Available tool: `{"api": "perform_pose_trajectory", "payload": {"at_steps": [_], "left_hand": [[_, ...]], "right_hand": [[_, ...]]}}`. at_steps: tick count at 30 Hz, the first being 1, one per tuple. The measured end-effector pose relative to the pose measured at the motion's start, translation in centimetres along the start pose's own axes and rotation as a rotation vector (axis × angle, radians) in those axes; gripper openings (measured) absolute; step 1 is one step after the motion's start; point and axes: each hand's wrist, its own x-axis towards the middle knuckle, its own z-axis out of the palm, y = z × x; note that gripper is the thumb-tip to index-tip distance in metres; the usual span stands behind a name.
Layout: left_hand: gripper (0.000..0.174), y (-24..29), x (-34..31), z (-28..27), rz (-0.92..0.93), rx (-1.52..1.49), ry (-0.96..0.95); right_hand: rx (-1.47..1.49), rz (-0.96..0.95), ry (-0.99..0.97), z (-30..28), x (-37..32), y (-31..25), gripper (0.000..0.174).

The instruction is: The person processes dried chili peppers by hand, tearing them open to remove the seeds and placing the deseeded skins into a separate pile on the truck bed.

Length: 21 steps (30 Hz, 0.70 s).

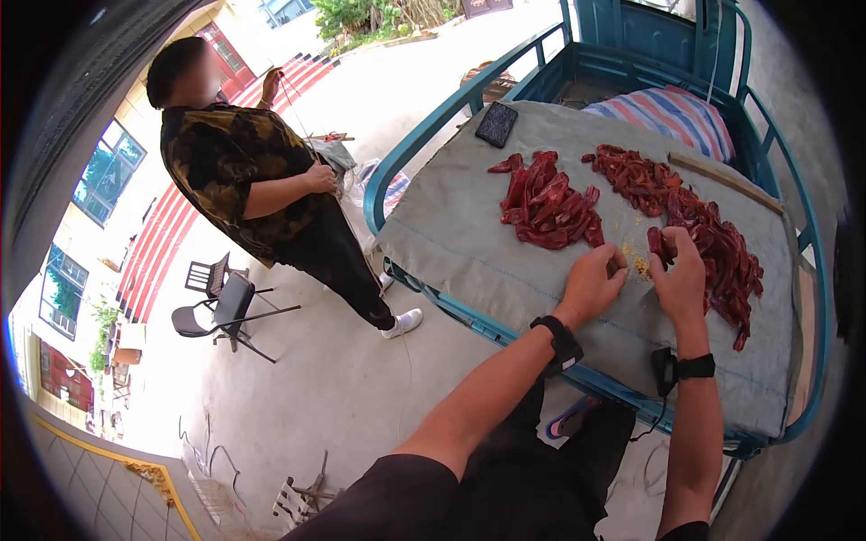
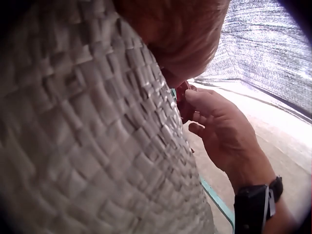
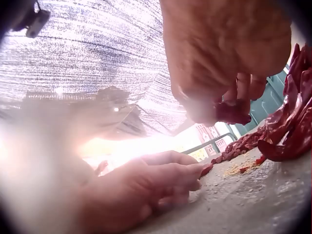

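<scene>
My right hand (image 1: 681, 279) pinches a dark red chili pepper (image 1: 655, 240) between thumb and fingers, above the grey woven sheet (image 1: 469, 257). The same pepper (image 3: 234, 113) shows below the right fingers in the right wrist view. Beside it, my left hand (image 1: 593, 281) stays low over the sheet with bent fingers, at the near end of the left pile of red peppers (image 1: 550, 203); I cannot tell whether it holds anything. A larger pile of peppers (image 1: 722, 252) lies just beyond the right hand. Yellowish seeds (image 1: 640, 264) are scattered between the hands.
The sheet covers the bed of a teal cargo tricycle (image 1: 383, 185) with side rails. A black phone-like object (image 1: 496, 124), a wooden strip (image 1: 726, 183) and a striped bag (image 1: 672, 115) lie toward the back. Another person (image 1: 244, 180) stands left, near folding chairs (image 1: 236, 298).
</scene>
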Motion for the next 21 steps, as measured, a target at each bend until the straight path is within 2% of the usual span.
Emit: {"api": "perform_pose_trajectory", "payload": {"at_steps": [3, 6, 9, 12, 15, 21], "left_hand": [[0.020, 0.3, 0.0, -0.1, -0.049, -0.094, 0.004], [0.032, 0.2, 0.0, -0.4, -0.011, -0.177, -0.009], [0.041, -0.3, 0.1, -0.5, -0.051, -0.310, -0.051], [0.046, -0.4, 0.2, -0.8, -0.010, -0.285, -0.069], [0.048, -0.9, 0.2, -0.6, 0.040, -0.343, -0.068], [0.049, -1.1, 0.0, -1.0, -0.024, -0.461, -0.145]], "right_hand": [[0.196, 0.023, 0.010, 0.6, -0.3, -1.9, 0.037], [0.360, 0.096, -0.009, 1.8, -1.0, -2.8, 0.036], [0.546, 0.174, -0.007, 3.9, -1.3, -1.9, 0.033], [0.643, 0.212, -0.008, 5.0, -1.4, -0.6, 0.032], [0.711, 0.260, -0.006, 5.9, -1.4, 0.4, 0.030], [0.847, 0.376, 0.011, 6.0, -2.2, -0.5, 0.023]]}}
